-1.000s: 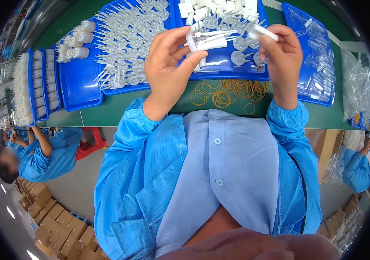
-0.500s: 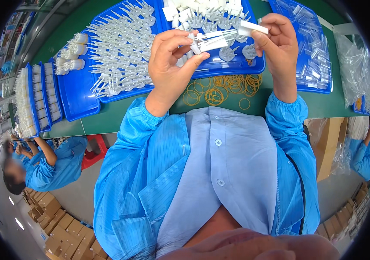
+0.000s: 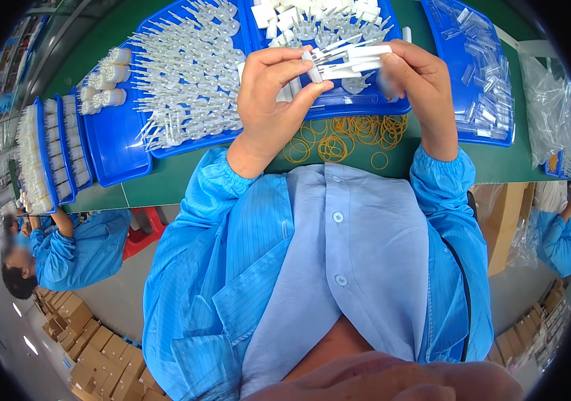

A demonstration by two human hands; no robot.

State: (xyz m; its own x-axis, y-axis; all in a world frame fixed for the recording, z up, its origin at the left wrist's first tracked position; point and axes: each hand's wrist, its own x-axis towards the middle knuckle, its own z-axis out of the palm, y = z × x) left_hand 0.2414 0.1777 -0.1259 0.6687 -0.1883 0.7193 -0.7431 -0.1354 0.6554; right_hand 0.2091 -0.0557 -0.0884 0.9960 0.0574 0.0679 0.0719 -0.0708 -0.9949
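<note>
My left hand [image 3: 268,100] and my right hand [image 3: 417,80] are raised over the green table [image 3: 185,180] and pinch between them a small bundle of white plastic strips [image 3: 352,59] with clear pipette-like pieces. The left thumb and fingers clamp the bundle's left end; the right hand grips its right end. Below the hands lies a scatter of yellow rubber bands [image 3: 342,134]. Behind the hands a blue tray [image 3: 339,103] holds loose white and clear parts.
A blue tray [image 3: 115,144] piled with clear plastic droppers [image 3: 185,73] sits to the left. Narrow blue racks [image 3: 51,154] of white parts stand at far left, another blue tray [image 3: 479,73] with clear bags at right. People in blue coats work on both sides. Cardboard boxes [image 3: 85,334] cover the floor.
Both hands have come closer together; the right hand now grips the same bundle that the left holds, its white piece brought against it.
</note>
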